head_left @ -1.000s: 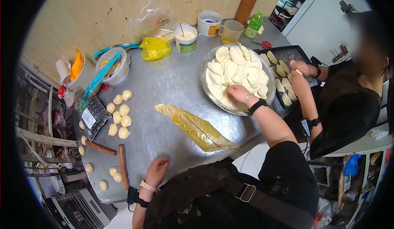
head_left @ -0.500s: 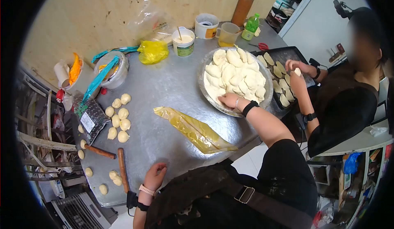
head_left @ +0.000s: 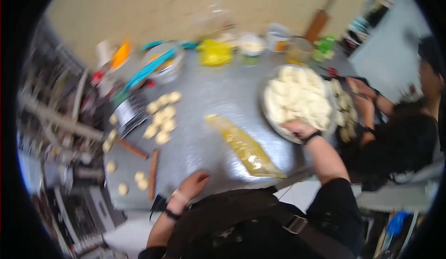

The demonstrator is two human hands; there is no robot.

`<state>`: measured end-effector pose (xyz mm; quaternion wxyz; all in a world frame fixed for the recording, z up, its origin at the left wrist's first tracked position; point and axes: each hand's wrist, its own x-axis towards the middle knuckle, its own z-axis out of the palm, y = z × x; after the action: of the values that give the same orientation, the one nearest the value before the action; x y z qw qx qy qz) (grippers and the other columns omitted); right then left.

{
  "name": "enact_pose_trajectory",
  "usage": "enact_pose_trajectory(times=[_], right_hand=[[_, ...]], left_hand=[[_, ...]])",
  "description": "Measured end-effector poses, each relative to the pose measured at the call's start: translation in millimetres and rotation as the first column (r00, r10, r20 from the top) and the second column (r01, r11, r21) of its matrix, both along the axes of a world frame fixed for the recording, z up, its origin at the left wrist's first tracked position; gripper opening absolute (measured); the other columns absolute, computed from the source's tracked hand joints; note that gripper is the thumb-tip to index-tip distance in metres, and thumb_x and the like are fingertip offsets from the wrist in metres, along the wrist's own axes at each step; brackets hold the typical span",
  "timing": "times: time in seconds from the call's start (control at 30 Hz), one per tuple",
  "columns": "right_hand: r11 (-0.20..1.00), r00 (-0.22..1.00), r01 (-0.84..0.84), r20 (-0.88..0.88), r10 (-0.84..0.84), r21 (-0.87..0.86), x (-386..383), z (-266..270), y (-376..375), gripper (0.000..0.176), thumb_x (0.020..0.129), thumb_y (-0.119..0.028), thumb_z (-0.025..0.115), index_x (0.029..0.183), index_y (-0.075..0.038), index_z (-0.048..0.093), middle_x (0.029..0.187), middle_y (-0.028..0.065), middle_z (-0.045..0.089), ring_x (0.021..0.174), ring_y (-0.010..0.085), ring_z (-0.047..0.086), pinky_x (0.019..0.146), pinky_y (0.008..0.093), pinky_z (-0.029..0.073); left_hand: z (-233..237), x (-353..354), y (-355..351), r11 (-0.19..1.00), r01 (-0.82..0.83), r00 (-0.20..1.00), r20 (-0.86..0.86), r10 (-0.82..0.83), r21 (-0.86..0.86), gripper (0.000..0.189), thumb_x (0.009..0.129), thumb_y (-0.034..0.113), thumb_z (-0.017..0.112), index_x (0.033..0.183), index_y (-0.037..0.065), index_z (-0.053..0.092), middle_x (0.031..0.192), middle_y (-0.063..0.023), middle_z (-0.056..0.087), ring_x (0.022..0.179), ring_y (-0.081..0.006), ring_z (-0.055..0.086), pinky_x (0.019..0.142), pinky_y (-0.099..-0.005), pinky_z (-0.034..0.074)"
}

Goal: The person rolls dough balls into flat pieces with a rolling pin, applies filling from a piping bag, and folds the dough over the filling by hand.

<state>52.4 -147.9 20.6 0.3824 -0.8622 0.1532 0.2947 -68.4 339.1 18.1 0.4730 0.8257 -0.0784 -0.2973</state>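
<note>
My right hand reaches into the near side of a round metal bowl heaped with pale flat dough pieces. Its fingertips are lost among the dough and blur, so I cannot make out a grip. At the table's near edge rests my left hand, fingers loosely curled with nothing seen in them. Between the hands lies a long yellow plastic piping bag. Left of it are two wooden rolling pins and several dough balls.
A co-worker's hands are over a dark tray with flat pieces. Along the back stand a yellow bag, a white tub, a jug and a green bottle. A dark packet lies at left.
My view has swung left and blurred, shifting the scene rightward. My right hand stays at the bowl's near side and my left at the table edge. The co-worker's hands have come lower over the tray.
</note>
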Motion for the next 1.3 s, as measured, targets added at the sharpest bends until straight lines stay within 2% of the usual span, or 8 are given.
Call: enact_pose_trajectory(times=[0.13,0.2,0.27,0.37,0.73,1.0,1.13,1.3], right_hand=[[0.696,0.917,0.376,-0.141,-0.372,0.611,4.9,21.9,-21.5,0.039,0.086,-0.013,0.063,0.122,0.001,0.055,0.101,0.0060,0.060,0.081,0.0122,0.059,0.056,0.0277,0.048],[0.696,0.708,0.540,0.190,-0.680,0.473,-3.7,55.5,-31.2,0.058,0.086,-0.019,0.067,0.134,0.002,0.042,0.107,0.0083,0.059,0.081,0.0134,0.059,0.061,0.0274,0.050],[0.835,0.762,0.492,0.342,-0.550,0.247,-4.2,75.2,-74.9,0.070,0.085,-0.025,0.070,0.140,0.002,0.037,0.117,0.0118,0.055,0.093,0.0193,0.060,0.077,0.0310,0.052],[0.700,0.351,0.688,0.932,-0.088,-0.193,-7.2,53.2,-91.5,0.065,0.085,-0.023,0.073,0.135,0.002,0.042,0.123,0.0128,0.053,0.106,0.0227,0.055,0.092,0.0329,0.046],[0.963,0.724,0.179,0.636,-0.268,0.202,-74.6,59.6,134.9,0.030,0.083,-0.006,0.068,0.112,-0.005,0.059,0.110,0.0057,0.060,0.100,0.0186,0.057,0.084,0.0306,0.047],[0.981,0.755,-0.171,0.652,0.070,0.093,-22.1,57.2,213.6,0.037,0.083,-0.009,0.070,0.116,-0.001,0.056,0.109,0.0124,0.060,0.103,0.0246,0.059,0.090,0.0362,0.048],[0.795,0.841,-0.163,0.504,-0.198,0.584,23.5,71.6,276.8,0.065,0.079,-0.016,0.078,0.133,-0.002,0.044,0.132,0.0195,0.050,0.120,0.0315,0.053,0.097,0.0357,0.047],[0.767,0.691,-0.641,0.427,0.584,-0.011,9.6,-26.5,307.7,0.085,0.070,-0.019,0.082,0.143,-0.010,0.040,0.144,0.0216,0.034,0.134,0.0394,0.035,0.108,0.0430,0.037]], left_hand=[[-18.2,25.7,11.5,0.996,0.003,0.993,0.114,-0.013,0.093,0.028,0.088,0.023,0.063,0.106,0.002,0.063,0.103,-0.0177,0.064,0.097,-0.0316,0.061,0.086,-0.0402,0.048],[-35.7,55.0,28.8,0.983,-0.153,0.922,0.372,0.104,0.104,0.032,0.083,0.021,0.068,0.108,0.002,0.062,0.105,-0.0184,0.062,0.100,-0.0355,0.058,0.089,-0.0428,0.047],[-44.0,89.0,45.5,0.928,-0.330,0.809,0.559,0.183,0.174,0.042,0.079,0.021,0.072,0.114,0.002,0.059,0.106,-0.0199,0.060,0.103,-0.0387,0.056,0.092,-0.0443,0.045],[-23.7,159.7,54.4,0.835,-0.518,0.695,0.660,0.284,0.186,0.054,0.076,0.024,0.073,0.122,0.003,0.053,0.117,-0.0213,0.054,0.111,-0.0393,0.051,0.096,-0.0442,0.043],[-11.9,357.4,62.1,0.582,-0.122,0.957,0.250,-0.146,0.804,0.057,0.073,0.021,0.072,0.127,0.022,0.055,0.128,-0.0185,0.048,0.117,-0.0430,0.052,0.095,-0.0499,0.048],[-0.9,345.1,60.7,0.944,-0.042,0.857,0.497,-0.134,0.328,0.019,0.075,0.015,0.062,0.094,0.010,0.062,0.098,-0.0173,0.061,0.093,-0.0382,0.059,0.080,-0.0437,0.048],[56.8,230.6,20.6,0.992,0.099,0.752,0.647,-0.124,0.076,0.014,0.074,0.010,0.058,0.087,0.004,0.057,0.090,-0.0175,0.057,0.087,-0.0379,0.056,0.075,-0.0443,0.045],[-1.3,86.4,9.3,0.954,-0.238,0.916,0.369,0.157,0.182,0.039,0.077,0.019,0.068,0.109,0.002,0.055,0.112,-0.0244,0.053,0.102,-0.0403,0.054,0.085,-0.0436,0.047]])
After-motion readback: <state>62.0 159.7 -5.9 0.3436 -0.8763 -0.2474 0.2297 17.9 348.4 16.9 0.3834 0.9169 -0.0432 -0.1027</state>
